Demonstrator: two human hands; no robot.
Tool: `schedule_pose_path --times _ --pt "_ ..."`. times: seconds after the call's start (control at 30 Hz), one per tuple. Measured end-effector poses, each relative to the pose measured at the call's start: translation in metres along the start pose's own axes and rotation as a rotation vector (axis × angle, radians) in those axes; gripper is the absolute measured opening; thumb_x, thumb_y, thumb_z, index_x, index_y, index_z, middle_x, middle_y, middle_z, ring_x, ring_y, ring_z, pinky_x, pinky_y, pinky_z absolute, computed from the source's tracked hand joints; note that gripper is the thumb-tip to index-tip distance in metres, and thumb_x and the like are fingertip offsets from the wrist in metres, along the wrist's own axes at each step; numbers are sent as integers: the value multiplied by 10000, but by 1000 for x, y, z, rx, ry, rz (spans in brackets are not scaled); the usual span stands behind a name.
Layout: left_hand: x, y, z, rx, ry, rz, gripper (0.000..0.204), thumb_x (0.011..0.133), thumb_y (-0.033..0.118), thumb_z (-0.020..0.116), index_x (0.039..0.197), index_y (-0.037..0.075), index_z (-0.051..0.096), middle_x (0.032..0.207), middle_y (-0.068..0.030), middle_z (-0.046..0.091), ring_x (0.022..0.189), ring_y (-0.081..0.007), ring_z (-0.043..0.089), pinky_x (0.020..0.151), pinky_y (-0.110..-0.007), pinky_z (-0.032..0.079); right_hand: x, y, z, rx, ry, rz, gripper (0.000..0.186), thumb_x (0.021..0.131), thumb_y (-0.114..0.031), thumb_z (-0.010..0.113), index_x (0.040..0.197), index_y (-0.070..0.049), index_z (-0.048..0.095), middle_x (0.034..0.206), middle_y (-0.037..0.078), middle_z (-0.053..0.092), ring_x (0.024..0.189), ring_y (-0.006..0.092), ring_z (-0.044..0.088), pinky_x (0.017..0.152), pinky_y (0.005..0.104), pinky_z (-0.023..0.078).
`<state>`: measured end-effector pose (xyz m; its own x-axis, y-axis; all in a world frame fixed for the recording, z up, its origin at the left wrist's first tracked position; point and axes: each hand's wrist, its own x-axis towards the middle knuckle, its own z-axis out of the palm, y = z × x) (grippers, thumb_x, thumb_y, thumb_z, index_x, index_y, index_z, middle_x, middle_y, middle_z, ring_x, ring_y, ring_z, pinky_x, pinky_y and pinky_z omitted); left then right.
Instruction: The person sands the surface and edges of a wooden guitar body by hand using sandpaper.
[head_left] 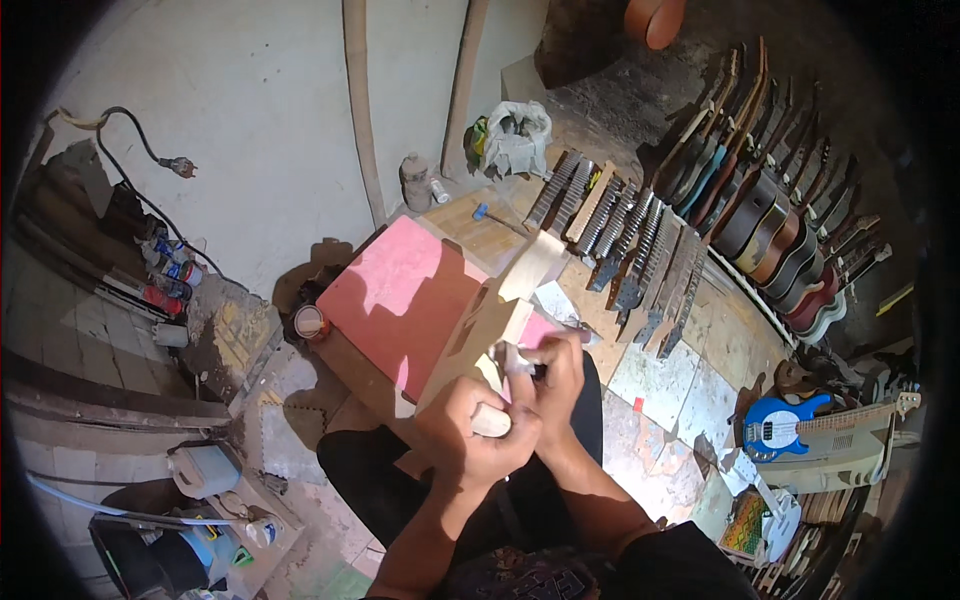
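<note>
Over the near right edge of the low, pink-topped table, a bare pale wooden body lies slantwise, its curved horn reaching past the right edge and its nearer end drawn in toward the lap. How far along it is can be judged only from what shows: the outline looks cut out, with a rounded horn and a dark slot in the shaded face, so rough shaping seems largely done. Colour, gloss and fittings are absent from every visible part, so surface finishing and fitting appear not yet done. The stretch under the fingers is hidden, and how smooth it is cannot be told.

Both forearms come up from the lower edge and meet at the table's near right corner. The left hand is turned knuckles outward, its grip closed around a pale rounded wooden piece; whether that piece joins the body is unclear. Just beside it, the right hand has its wrist raised and fingers bent inward, next to a blurred greyish thing. Whether its grip is closed on that thing, I cannot tell.
</note>
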<state>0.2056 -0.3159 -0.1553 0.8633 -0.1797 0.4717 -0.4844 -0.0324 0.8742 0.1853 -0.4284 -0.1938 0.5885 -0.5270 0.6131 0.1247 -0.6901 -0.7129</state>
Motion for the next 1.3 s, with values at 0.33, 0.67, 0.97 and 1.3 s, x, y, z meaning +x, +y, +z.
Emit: schedule_pose_path --times 0.33,0.67,0.97,1.3 --pt "14 3 -6 93 -31 0 265 703 31 754 746 45 492 645 -76 582 568 -138 558 565 -309 498 16 -6 3 60 -49 26 258 783 -25 803 879 -37 564 867 133 557 813 328 551 708 420 447" --pt "12 2 -10 120 43 -59 272 653 86 798 691 60 530 599 -75 564 512 -200 571 505 -356 470 10 -13 -3 55 -90 55 266 781 -27 795 906 -23 559 897 147 548 832 343 548 717 418 444" --pt "12 5 -12 115 -58 -115 275 692 -22 722 734 43 457 642 -53 568 607 -78 532 601 -281 496 16 -10 4 30 -92 -36 258 808 -40 787 886 -20 541 896 150 552 830 353 555 717 444 448" --pt "22 11 -15 155 -14 -145 258 696 -21 712 734 34 463 637 -47 568 616 -80 528 607 -289 475 19 -15 14 81 -119 24 236 802 -5 765 897 -32 551 884 142 546 859 351 556 750 429 457"
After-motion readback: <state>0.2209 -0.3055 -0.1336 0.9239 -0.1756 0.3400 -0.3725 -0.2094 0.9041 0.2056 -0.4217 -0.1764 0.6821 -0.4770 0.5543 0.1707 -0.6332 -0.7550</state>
